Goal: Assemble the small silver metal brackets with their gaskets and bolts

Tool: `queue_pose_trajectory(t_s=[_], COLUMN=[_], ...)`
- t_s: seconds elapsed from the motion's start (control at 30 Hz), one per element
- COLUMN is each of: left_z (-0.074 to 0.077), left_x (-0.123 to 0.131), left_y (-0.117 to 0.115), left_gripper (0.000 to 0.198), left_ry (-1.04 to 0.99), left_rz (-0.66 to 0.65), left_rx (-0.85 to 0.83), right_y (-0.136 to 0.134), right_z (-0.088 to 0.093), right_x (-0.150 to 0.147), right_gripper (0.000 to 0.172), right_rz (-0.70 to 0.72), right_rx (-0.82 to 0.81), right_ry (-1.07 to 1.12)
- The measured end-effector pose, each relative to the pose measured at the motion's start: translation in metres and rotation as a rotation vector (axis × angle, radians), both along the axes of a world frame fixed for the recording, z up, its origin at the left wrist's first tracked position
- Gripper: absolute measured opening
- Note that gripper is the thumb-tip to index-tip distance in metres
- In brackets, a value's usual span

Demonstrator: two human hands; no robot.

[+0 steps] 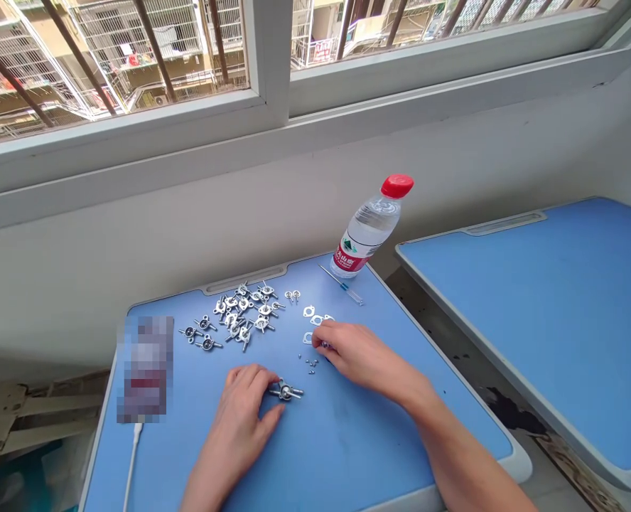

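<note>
My left hand is at the front of the blue table, its thumb and fingers closed around the left end of a small metal fitting with a round body and thin side tubes. To the right, my right hand reaches down with its fingertips pinched together among flat oval metal plates. Whatever lies between those fingertips is hidden. Several tiny metal pins are scattered between the two hands. Beyond them sits a cluster of similar metal fittings, with two small round-headed parts beside it.
A red-capped water bottle stands at the back right corner, near a thin screwdriver-like tool. A blurred flat object with a white cable lies at the left. Another blue table stands to the right, across a gap.
</note>
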State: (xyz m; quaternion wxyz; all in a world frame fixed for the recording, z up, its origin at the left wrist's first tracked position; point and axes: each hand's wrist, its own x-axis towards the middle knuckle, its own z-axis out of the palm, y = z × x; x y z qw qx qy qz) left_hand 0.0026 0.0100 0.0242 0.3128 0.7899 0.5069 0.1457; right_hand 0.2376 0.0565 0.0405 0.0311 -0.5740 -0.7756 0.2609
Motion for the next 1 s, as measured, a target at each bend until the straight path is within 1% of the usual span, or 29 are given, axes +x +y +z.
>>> queue_pose_trajectory(t_s=[0.1,0.27,0.4,0.47,0.57,0.7,0.8,1.0], left_z=[-0.001,-0.003,-0.004,-0.004,-0.003,-0.001,0.002,0.007], left_x=[-0.002,-0.004,-0.004,-0.003,-0.003,-0.003,-0.003,-0.003], left_y=[0.001,0.002,0.002,0.001,0.001,0.002,0.002,0.003], left_gripper=[0.017,0.016,0.016,0.017,0.018,0.017,0.016,0.016], left_ry=[0.006,-0.006,-0.006,-0.008,-0.008,-0.004,-0.002,0.012], left_rz=[0.004,-0.008,-0.012,-0.008,-0.007,-0.008,0.007,0.027], left_rx=[-0.014,-0.01,0.018,0.036,0.046,0.037,0.05,0.061], right_y=[0.001,0.005,0.009,0.011,0.013,0.015,0.016,0.015], right_z=[0.0,0.0,0.0,-0.001,-0.006,-0.015,-0.017,-0.013], right_x=[0.006,0.013,0.005,-0.001,-0.006,-0.004,-0.002,-0.004], right_gripper=[0.022,0.023,0.017,0.018,0.016,0.01,0.005,0.002], right_rz=[-0.038,-0.142,-0.123,-0.104,-0.095,-0.092,-0.11,-0.166], right_rx=[0.023,0.065,0.048,0.027,0.008,0.018,0.002,-0.032], right_ry=[-0.036,-0.098,-0.068,-0.068,-0.075,-0.022,-0.014,-0.027])
